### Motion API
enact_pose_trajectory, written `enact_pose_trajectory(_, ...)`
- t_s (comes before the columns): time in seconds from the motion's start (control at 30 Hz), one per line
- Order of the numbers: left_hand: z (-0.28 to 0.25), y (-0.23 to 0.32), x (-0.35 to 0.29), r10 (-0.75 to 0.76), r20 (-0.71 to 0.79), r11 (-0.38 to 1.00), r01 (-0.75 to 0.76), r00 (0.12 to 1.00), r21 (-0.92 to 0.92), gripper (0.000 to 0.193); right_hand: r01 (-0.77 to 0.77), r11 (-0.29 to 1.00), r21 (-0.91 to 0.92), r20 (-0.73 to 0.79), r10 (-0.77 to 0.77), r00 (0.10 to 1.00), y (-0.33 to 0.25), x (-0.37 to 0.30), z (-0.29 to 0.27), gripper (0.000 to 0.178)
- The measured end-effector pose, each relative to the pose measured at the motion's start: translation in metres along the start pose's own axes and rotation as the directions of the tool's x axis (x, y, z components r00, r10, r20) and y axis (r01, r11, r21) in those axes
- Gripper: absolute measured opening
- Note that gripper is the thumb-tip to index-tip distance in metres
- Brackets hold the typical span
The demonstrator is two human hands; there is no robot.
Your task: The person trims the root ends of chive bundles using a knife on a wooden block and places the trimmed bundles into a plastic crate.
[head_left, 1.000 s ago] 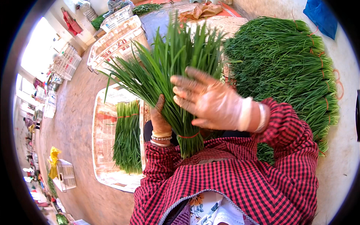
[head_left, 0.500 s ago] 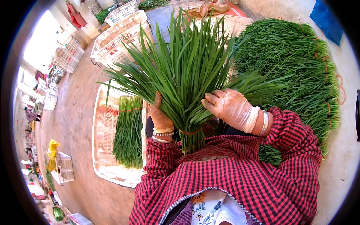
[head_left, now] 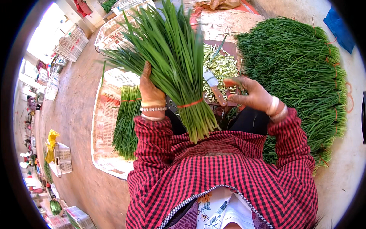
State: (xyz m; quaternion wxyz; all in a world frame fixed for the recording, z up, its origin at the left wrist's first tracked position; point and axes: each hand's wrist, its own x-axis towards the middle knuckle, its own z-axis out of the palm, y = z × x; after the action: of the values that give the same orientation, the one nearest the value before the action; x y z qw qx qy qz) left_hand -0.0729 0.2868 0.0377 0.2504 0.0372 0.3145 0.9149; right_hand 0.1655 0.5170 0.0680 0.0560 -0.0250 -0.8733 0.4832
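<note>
My left hand (head_left: 152,91), in a thin glove, is closed around a thick bundle of garlic chives (head_left: 171,57). An orange band (head_left: 190,103) ties the bundle near its pale cut ends, which point down toward my lap. The leaves fan out to the upper left. My right hand (head_left: 253,94) holds nothing, its fingers apart and slightly blurred. Just left of its fingertips lies a knife (head_left: 218,93) with a wooden handle. The knife rests on a heap of short cut stem pieces (head_left: 225,68) on a dark board (head_left: 230,46), partly hidden behind the bundle.
On my left stands a white plastic crate (head_left: 100,147) with a tied bundle of chives (head_left: 127,126) in it. A large pile of banded chives (head_left: 293,72) covers the right side, by a blue bag (head_left: 339,30). More crates (head_left: 72,44) stand farther left.
My right hand has let go of the leaves and moved right, near the knife. My left hand has tilted the bundle to the left, uncovering the knife, board and cut stems.
</note>
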Motion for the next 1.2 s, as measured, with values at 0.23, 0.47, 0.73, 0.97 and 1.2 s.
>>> enact_pose_trajectory(0.23,0.025,-0.008,0.034,-0.172,-0.024,0.982,0.169,0.985,-0.085,0.031,-0.078,0.345,0.935,0.047,0.095,0.994,0.108,0.002,0.035,0.08)
enact_pose_trajectory(0.47,-0.003,-0.011,0.032,-0.176,-0.098,0.984,0.171,0.979,-0.056,0.035,-0.058,0.584,0.809,-0.309,0.507,0.805,0.167,-0.04,0.036,0.076)
enact_pose_trajectory(0.73,0.045,-0.049,0.022,-0.171,0.118,0.982,0.159,0.978,0.102,0.041,-0.083,0.752,0.654,-0.065,0.166,0.984,0.039,0.03,0.097,0.072)
enact_pose_trajectory(0.97,-0.044,-0.042,0.012,-0.344,0.117,0.89,0.283,0.932,0.358,0.045,-0.256,0.041,0.966,0.232,0.301,0.925,0.025,-0.001,0.08,0.043)
enact_pose_trajectory(1.2,-0.086,-0.096,-0.05,-0.714,0.275,0.697,0.612,0.644,0.374,0.081,-0.309,0.012,0.951,0.298,0.238,0.925,0.018,-0.003,0.082,0.043)
